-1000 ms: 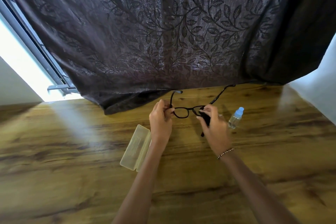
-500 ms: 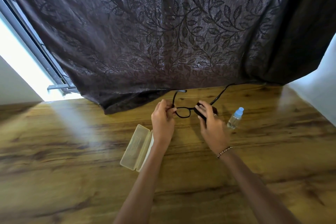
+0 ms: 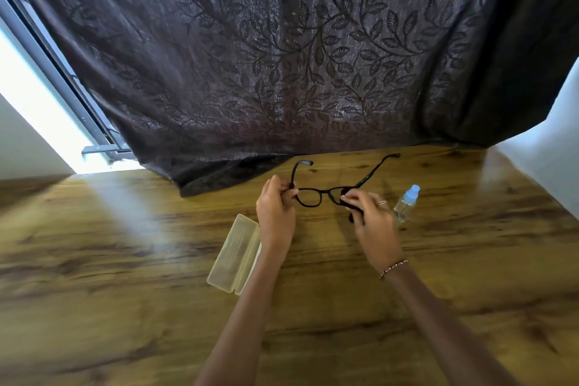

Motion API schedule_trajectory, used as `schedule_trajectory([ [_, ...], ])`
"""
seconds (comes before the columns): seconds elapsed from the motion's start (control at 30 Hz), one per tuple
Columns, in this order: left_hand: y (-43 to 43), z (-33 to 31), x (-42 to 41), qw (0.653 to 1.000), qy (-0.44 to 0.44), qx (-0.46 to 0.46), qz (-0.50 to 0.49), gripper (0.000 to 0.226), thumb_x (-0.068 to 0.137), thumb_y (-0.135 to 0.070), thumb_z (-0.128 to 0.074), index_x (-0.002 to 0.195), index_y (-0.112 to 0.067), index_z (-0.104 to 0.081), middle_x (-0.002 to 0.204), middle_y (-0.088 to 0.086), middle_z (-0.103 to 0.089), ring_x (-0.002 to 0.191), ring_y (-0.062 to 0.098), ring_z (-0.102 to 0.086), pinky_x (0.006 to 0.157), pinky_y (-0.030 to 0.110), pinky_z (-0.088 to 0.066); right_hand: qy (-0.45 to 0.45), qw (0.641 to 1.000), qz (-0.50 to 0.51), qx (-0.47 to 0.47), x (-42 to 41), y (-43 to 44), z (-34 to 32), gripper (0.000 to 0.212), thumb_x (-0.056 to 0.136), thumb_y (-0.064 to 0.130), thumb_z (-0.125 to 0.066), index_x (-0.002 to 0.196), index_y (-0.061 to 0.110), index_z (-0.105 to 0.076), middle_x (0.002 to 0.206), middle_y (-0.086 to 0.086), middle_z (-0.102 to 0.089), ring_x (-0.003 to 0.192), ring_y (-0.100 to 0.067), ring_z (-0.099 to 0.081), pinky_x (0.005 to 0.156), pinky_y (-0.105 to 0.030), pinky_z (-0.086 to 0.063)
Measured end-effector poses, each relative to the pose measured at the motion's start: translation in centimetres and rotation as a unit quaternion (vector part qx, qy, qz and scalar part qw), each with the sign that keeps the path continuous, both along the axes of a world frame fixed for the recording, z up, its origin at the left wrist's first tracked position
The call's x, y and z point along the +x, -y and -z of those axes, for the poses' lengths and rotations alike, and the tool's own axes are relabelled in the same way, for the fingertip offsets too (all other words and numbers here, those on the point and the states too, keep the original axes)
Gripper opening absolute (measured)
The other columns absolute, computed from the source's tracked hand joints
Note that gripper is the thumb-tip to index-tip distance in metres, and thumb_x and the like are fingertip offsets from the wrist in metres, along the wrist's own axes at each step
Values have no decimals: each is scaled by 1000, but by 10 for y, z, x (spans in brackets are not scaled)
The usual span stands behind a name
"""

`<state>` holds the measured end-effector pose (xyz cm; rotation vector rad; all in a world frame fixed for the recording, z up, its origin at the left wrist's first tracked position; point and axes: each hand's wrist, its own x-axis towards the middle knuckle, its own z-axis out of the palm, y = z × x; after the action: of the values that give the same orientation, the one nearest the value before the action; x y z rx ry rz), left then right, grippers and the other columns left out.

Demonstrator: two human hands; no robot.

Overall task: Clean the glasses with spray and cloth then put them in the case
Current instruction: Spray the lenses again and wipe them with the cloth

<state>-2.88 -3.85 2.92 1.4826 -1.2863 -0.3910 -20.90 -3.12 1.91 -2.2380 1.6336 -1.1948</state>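
Since half a second ago the right fingers (image 3: 354,197) have slid a little down and back toward the person across the right lens; the frame itself has barely shifted.

- Right fingers: curled, pinching a dark cloth (image 3: 355,213) over the right lens. Thumb on the near side, cloth tail hanging below.
- Left fingers (image 3: 282,188): curled, pinching the left end of the frame at the hinge.
- Right hand (image 3: 372,222) wears a ring. Left hand (image 3: 275,216) is bare.
- Glasses (image 3: 326,190): held off the tabletop (image 3: 125,260) between both hands. Long axis runs left to right. Both temples are open, pointing away toward the curtain (image 3: 282,72).
- Left lens is uncovered.
- Case (image 3: 235,254): open on the tabletop, toward the person and left of the glasses, just beside the left forearm. Long axis roughly crosswise to the frame.
- Spray bottle (image 3: 405,204): upright, just right of the right hand.

Judgement: wiping stage, right lens in hand, left lens likely to follow. The left hand is nearer the case; the temples need folding and the frame turning to match the case's length.
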Motion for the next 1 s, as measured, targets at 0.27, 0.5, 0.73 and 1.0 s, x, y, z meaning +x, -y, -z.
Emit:
schedule_trajectory([
  [0.27,-7,2,-3,999,37,9,-6,7,88,0,-59,90,-6,-57,92,-1,-59,80,12,-56,71,28,-51,263,960,34,91,6,-2,-22,24,88,8,-62,106,25,-59,102,9,-67,93,7,-61,77,-13,-51],
  [0.5,-6,1,-5,999,36,13,-7,7,89,0,-57,89,-7,-56,91,-2,-59,80,12,-56,70,27,-50,400,907,23,130,21,2,-36,27,88,9,-62,101,33,-55,103,3,-68,97,-4,-63,77,-11,-50],
  [0.73,-8,0,2,999,21,-1,-26,2,90,-3,-58,89,-5,-57,90,-1,-60,80,11,-57,72,27,-52,442,874,27,199,6,2,-25,31,85,-1,-60,109,19,-62,103,2,-67,98,-9,-64,72,-17,-53],
  [1.0,-11,1,3,999,24,0,-28,3,90,-4,-57,89,-7,-56,91,-1,-60,81,12,-57,71,30,-53,476,851,41,216,0,-1,-17,28,82,3,-68,99,24,-61,98,4,-64,92,-7,-60,69,-12,-50],
])
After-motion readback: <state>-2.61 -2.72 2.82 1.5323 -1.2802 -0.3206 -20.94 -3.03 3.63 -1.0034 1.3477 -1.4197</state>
